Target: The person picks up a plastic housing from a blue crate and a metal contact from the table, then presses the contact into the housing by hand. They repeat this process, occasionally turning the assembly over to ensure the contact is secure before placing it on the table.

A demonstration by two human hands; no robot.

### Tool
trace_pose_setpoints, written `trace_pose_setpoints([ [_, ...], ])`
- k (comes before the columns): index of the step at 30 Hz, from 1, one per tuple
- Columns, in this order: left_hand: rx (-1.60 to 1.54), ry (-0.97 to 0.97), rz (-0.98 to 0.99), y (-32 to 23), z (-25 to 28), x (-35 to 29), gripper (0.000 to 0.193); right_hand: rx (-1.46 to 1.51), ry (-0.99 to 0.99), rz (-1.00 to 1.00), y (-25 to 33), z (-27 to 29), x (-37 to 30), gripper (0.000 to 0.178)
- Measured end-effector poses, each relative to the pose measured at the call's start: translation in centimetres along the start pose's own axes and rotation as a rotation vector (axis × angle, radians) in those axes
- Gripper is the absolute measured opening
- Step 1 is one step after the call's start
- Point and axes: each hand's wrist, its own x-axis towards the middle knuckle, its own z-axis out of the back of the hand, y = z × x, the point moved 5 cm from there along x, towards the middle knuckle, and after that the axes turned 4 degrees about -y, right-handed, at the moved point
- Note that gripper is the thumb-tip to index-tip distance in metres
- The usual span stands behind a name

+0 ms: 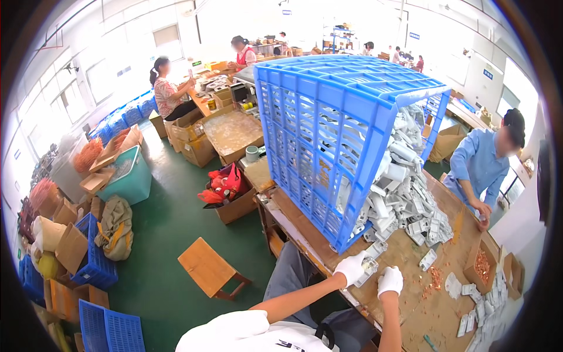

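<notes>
My left hand (350, 268), in a white glove, grips a pale grey plastic housing (368, 271) at the near edge of the workbench (410, 293). Just right of it my right hand (390, 281), also gloved, is closed with its fingers curled in; whatever it pinches is hidden. Beyond both hands a large blue plastic crate (305, 141) lies tipped on its side. A heap of similar grey housings (404, 193) spills out of its open side onto the wood. One loose housing (428, 260) lies beside small copper-coloured pieces (433, 279), right of my right hand.
At the right, a cardboard box (474, 271) holds copper-coloured pieces, near more housings (489, 308). A person in blue (481, 158) stands across the bench. A wooden stool (212, 267) and a carton with red items (231, 199) are on the left floor. Crates (111, 328) stand further left.
</notes>
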Motion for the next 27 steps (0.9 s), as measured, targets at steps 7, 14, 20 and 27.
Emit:
trace_pose_setpoints([
  [7, -0.168, -0.034, -0.089, 2.1, -1.6, 1.8, 0.033, -0.128, 0.236, 0.148, 1.7, 0.2, 0.8, 0.021],
  [14, -0.094, -0.036, -0.12, 2.4, -2.3, 1.9, 0.042, -0.063, -0.111, 0.141, 0.8, -1.1, -0.3, 0.016],
  [20, -0.102, -0.072, -0.083, 2.8, -3.5, 1.3, 0.036, 0.301, -0.272, 0.133, 1.5, 0.5, -1.4, 0.014],
  [27, -0.208, -0.034, -0.058, 1.5, -3.2, 0.5, 0.03, 0.429, -0.266, 0.247, 3.5, 1.1, -1.9, 0.014],
])
